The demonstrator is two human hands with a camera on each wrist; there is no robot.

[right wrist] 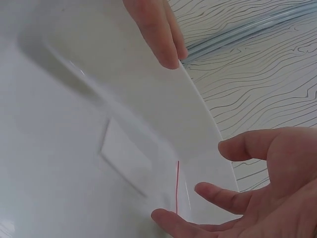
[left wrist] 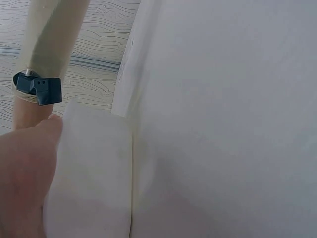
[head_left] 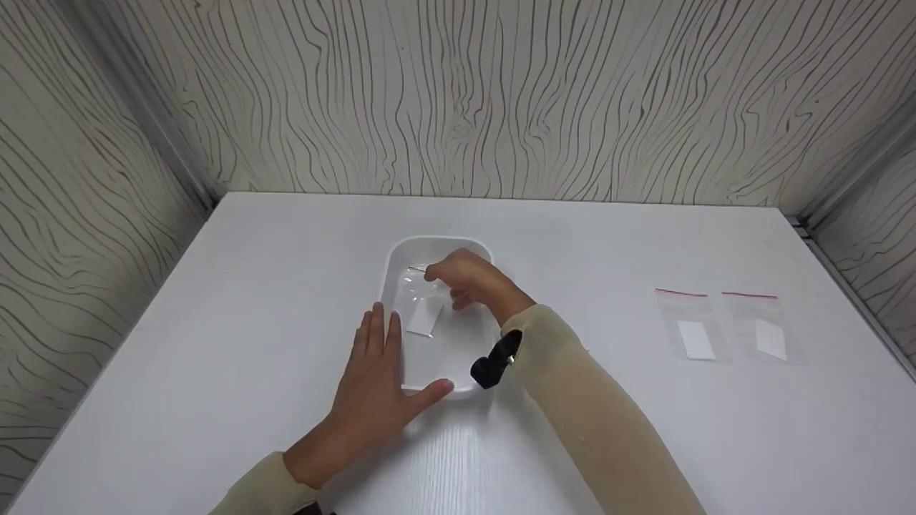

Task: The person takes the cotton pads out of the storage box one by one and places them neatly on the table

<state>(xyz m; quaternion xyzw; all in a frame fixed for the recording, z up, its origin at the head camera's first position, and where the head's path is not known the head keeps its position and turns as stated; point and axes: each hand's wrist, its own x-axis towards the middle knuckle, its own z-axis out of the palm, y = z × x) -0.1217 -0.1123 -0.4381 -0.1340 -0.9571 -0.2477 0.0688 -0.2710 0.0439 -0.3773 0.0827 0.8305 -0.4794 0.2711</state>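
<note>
A white rectangular tray [head_left: 436, 372] stands on the white table. Inside it lies a clear zip bag [head_left: 426, 315] with a white flat rectangle in it; its red seal line shows in the right wrist view. My left hand [head_left: 372, 386] rests against the tray's near left corner, fingers straight along the left side and thumb at the front rim. Over the tray's far right part is my right hand [head_left: 476, 282], its fingertips at the seal end of the bag. In the right wrist view its thumb and fingers [right wrist: 218, 198] are spread apart.
Two more clear zip bags, a left one [head_left: 694, 336] and a right one [head_left: 769, 336], lie side by side on the table [head_left: 250, 300] to the right, each with a red seal and a white rectangle. Wood-patterned panels [head_left: 458, 100] enclose the table's back and sides.
</note>
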